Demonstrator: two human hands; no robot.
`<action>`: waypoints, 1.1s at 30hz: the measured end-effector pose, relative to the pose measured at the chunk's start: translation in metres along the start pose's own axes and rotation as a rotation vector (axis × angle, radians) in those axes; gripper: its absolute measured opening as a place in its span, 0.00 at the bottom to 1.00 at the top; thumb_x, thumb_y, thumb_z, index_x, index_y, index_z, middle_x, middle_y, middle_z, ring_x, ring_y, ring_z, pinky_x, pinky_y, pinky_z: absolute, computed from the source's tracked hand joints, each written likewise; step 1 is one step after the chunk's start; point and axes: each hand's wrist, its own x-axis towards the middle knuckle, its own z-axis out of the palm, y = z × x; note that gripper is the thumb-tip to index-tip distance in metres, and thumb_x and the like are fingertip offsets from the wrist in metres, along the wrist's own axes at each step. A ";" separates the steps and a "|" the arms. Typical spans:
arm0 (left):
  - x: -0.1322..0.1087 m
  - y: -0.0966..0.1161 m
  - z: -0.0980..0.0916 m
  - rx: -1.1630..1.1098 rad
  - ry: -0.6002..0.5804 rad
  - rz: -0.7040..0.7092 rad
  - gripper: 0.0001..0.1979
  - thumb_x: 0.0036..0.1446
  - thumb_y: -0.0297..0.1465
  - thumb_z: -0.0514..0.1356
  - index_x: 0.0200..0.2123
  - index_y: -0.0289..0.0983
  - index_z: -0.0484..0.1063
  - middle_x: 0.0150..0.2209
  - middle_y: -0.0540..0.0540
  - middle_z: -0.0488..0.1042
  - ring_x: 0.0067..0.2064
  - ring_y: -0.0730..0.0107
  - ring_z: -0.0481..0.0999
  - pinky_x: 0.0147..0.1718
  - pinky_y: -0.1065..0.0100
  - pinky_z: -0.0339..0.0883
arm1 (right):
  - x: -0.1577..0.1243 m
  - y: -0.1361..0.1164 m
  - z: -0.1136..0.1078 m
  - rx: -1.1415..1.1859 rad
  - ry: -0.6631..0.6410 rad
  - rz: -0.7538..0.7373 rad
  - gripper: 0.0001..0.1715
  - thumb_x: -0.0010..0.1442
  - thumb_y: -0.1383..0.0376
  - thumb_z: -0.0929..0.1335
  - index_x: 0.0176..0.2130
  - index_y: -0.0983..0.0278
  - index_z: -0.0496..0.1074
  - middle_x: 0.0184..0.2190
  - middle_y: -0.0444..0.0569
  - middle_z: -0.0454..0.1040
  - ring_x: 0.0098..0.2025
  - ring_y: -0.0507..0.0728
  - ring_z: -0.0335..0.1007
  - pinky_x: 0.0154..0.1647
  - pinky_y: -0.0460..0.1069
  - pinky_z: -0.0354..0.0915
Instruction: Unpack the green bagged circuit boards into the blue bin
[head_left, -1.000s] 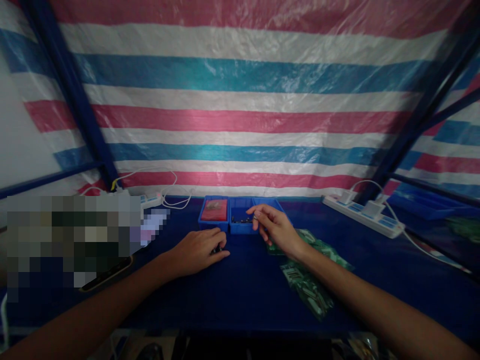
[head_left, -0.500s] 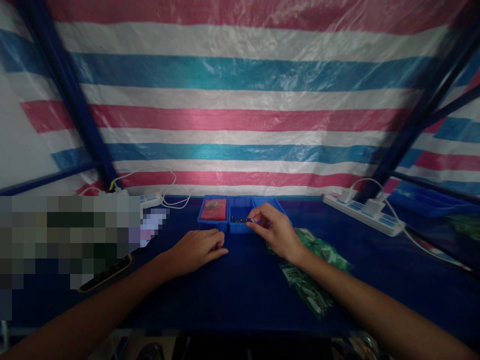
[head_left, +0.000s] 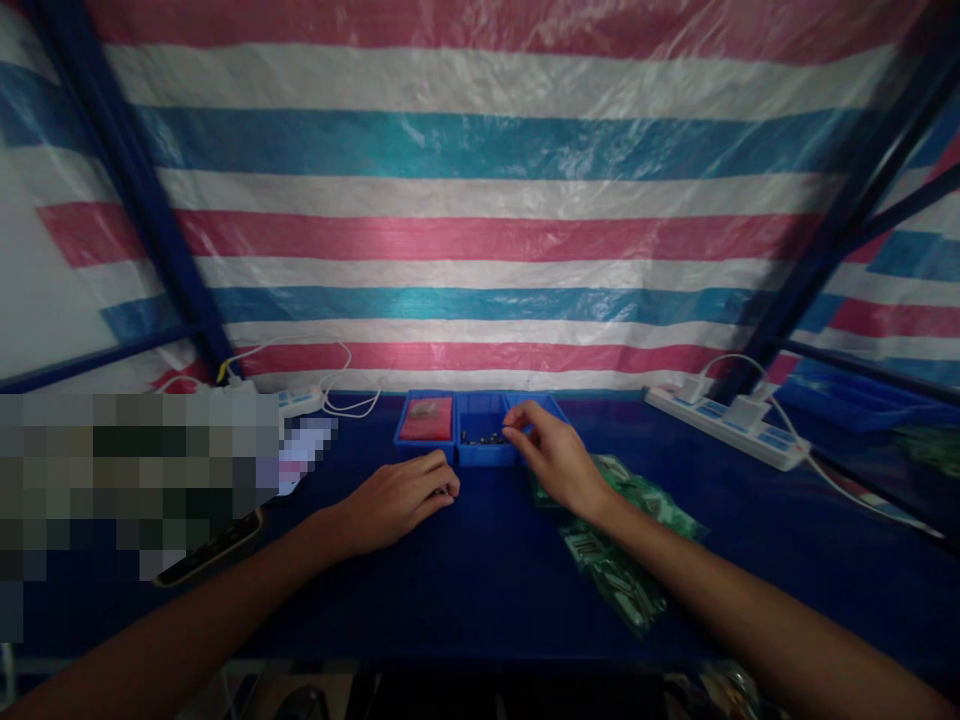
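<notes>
Fingertips [head_left: 512,428] of right hand [head_left: 555,460] pinch over middle of 3 blue plastic bins [head_left: 481,457]; left hand [head_left: 397,498] lies half-curled on dark table [head_left: 487,570]; holdings unclear.

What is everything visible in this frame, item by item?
small blue plastic bins: three, blue, side by side at the table's far middle; one holds something red, one small dark parts
clear green plastic bags of parts: at least two, green, under the right forearm
white power strip with plugs: one, white, far right
second white power strip: one, white, far left
flat dark slab like a phone: one, black, near left
dark blue table cover: one, blue
striped plastic tarpaulin: one, pink, white, teal, behind
left hand: curled, resting on the cover
right hand: fingertips pinched above the bins
</notes>
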 end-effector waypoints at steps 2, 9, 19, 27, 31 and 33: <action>0.000 -0.001 0.001 -0.011 0.023 -0.009 0.06 0.75 0.33 0.54 0.50 0.44 0.69 0.47 0.49 0.72 0.49 0.67 0.76 0.48 0.68 0.66 | 0.000 0.001 0.000 -0.086 -0.029 -0.069 0.05 0.72 0.65 0.66 0.46 0.59 0.72 0.40 0.48 0.77 0.38 0.58 0.74 0.40 0.52 0.67; -0.003 -0.002 0.001 0.084 0.060 -0.059 0.05 0.70 0.33 0.57 0.47 0.42 0.68 0.45 0.49 0.72 0.45 0.66 0.76 0.44 0.66 0.65 | -0.005 0.003 0.003 -0.284 -0.090 -0.104 0.12 0.75 0.66 0.62 0.52 0.57 0.72 0.47 0.51 0.75 0.44 0.61 0.76 0.43 0.53 0.68; -0.001 -0.003 -0.001 0.085 0.036 -0.028 0.10 0.75 0.35 0.52 0.50 0.43 0.72 0.46 0.48 0.73 0.47 0.66 0.77 0.46 0.67 0.67 | -0.008 -0.023 -0.003 0.007 -0.289 -0.302 0.11 0.75 0.63 0.64 0.51 0.59 0.76 0.43 0.51 0.75 0.44 0.59 0.73 0.46 0.54 0.69; -0.002 -0.002 -0.003 0.109 -0.031 0.023 0.15 0.76 0.36 0.50 0.58 0.49 0.73 0.46 0.48 0.72 0.47 0.66 0.77 0.46 0.68 0.67 | -0.014 -0.013 0.003 -0.003 -0.566 -0.315 0.10 0.72 0.63 0.69 0.51 0.58 0.78 0.49 0.50 0.73 0.47 0.58 0.75 0.51 0.53 0.70; -0.001 -0.005 0.000 0.127 0.008 -0.017 0.12 0.75 0.36 0.52 0.54 0.45 0.72 0.46 0.49 0.73 0.47 0.66 0.77 0.45 0.68 0.66 | -0.014 -0.010 0.007 -0.017 -0.569 -0.322 0.11 0.73 0.66 0.66 0.51 0.58 0.77 0.49 0.51 0.74 0.49 0.58 0.75 0.52 0.53 0.70; -0.001 -0.006 0.002 0.131 0.033 -0.045 0.09 0.75 0.37 0.54 0.51 0.43 0.71 0.46 0.50 0.74 0.45 0.66 0.77 0.42 0.68 0.65 | -0.014 -0.010 0.007 -0.027 -0.570 -0.324 0.12 0.74 0.67 0.65 0.51 0.57 0.77 0.47 0.50 0.74 0.48 0.58 0.75 0.50 0.52 0.70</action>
